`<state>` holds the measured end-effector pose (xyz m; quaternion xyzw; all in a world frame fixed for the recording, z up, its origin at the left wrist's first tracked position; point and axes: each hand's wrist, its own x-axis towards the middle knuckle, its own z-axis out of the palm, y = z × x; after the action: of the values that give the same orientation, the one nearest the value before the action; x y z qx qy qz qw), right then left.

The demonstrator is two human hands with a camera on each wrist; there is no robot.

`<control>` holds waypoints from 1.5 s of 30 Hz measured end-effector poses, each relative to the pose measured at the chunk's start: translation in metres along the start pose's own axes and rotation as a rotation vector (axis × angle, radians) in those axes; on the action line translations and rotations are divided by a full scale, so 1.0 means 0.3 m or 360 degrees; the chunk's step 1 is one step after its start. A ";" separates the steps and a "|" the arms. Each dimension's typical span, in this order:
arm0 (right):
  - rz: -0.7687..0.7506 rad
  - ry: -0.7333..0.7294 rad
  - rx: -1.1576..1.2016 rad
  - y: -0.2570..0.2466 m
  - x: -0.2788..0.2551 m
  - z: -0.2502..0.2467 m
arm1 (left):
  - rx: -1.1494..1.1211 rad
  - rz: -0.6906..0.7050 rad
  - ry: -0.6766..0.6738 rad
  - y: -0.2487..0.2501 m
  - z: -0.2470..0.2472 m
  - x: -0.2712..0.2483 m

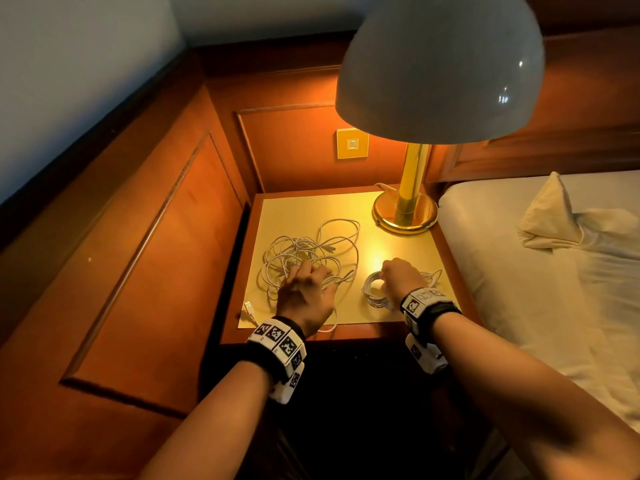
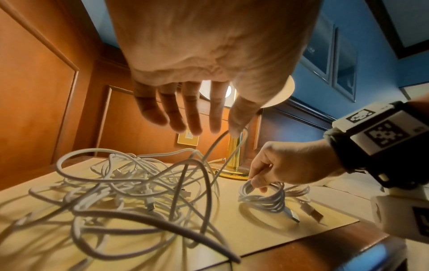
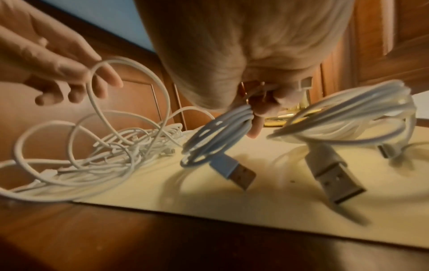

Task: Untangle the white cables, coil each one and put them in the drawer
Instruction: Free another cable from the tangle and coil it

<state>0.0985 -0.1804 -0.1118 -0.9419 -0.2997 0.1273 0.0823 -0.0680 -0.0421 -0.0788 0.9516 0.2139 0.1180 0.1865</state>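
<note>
A loose tangle of white cables (image 1: 304, 247) lies on the left half of the yellow mat (image 1: 398, 244) on the nightstand. My left hand (image 1: 308, 271) hovers over it with straight, spread fingers (image 2: 192, 117); one raised cable loop (image 2: 223, 143) reaches up to the thumb tip. My right hand (image 1: 388, 271) pinches a coiled white cable (image 3: 220, 135) just above the mat, its USB plug (image 3: 236, 174) hanging down. A second coiled cable (image 3: 348, 113) rests on the mat right beside it. No drawer shows in any view.
A brass lamp base (image 1: 405, 211) stands at the mat's back right, with its white shade (image 1: 440, 64) overhead. Wood panelling closes off the left and back. A bed with white sheets (image 1: 554, 289) adjoins on the right. A loose USB plug (image 1: 248, 308) lies at the mat's front left corner.
</note>
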 end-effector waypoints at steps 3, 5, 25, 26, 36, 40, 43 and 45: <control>-0.0108 0.0020 -0.0345 0.002 0.026 0.015 | -0.0024 0.0075 0.0030 -0.008 0.012 0.025; -0.0155 0.0069 -0.0471 -0.001 0.039 0.030 | -0.0041 0.0106 0.0041 -0.017 0.020 0.038; -0.0693 0.0242 0.1295 -0.251 -0.009 -0.029 | -0.0946 -0.0181 -0.0006 -0.080 -0.178 0.176; -0.0728 0.0274 0.1355 -0.282 0.000 -0.020 | -0.0983 -0.0145 -0.0031 -0.083 -0.198 0.180; -0.0803 0.0372 0.1325 -0.378 0.065 0.041 | -0.1464 -0.0196 0.0398 -0.127 -0.431 0.146; -0.0781 0.0416 0.1000 -0.380 0.078 0.009 | -0.0745 -0.0317 0.0941 -0.165 -0.386 0.140; -0.0844 0.0377 0.0483 -0.392 0.076 0.007 | 0.0260 0.0114 0.0673 -0.156 -0.339 0.144; -0.0873 0.0429 0.0396 -0.401 0.067 0.000 | 0.0624 0.0301 0.0028 -0.135 -0.310 0.154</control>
<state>0.0490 -0.0715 -0.0877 -0.8172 -0.5108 0.0101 0.2668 -0.0704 0.0410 -0.0047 0.9844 0.1441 0.0993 -0.0160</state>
